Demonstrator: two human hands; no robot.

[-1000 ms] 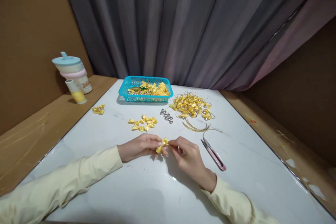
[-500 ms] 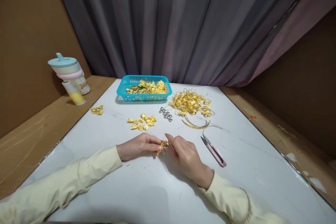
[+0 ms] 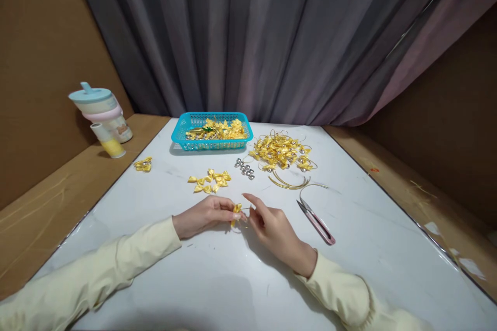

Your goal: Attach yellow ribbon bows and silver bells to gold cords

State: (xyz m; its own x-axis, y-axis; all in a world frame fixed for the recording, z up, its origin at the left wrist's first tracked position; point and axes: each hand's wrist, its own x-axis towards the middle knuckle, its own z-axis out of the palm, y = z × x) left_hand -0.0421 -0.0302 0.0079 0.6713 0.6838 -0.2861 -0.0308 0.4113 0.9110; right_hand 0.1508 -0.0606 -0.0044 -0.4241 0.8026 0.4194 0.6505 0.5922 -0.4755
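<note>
My left hand [image 3: 212,213] pinches a small yellow ribbon bow [image 3: 237,208] between thumb and fingers, just above the white table. From the bow a thin gold cord runs right to my right hand [image 3: 275,230], whose thumb and fingers are closed on its end while the index finger sticks out. Beyond my left hand lies a loose group of yellow bows [image 3: 209,181]. Small silver beads [image 3: 244,168] rest a little farther off. To the right of my right hand are pink-handled thread snips [image 3: 316,222], blades pointing away from me.
A blue plastic basket [image 3: 212,144] holding more bows stands at the back. Right of it is a heap of bows with cords [image 3: 279,150], with cut gold cords [image 3: 289,183] in front. A tumbler [image 3: 103,111] and a yellow thread spool [image 3: 111,144] stand at the left.
The bow has turned in my left fingers and now stands more upright. My right hand has drawn slightly away, with the cord visible between the hands.
</note>
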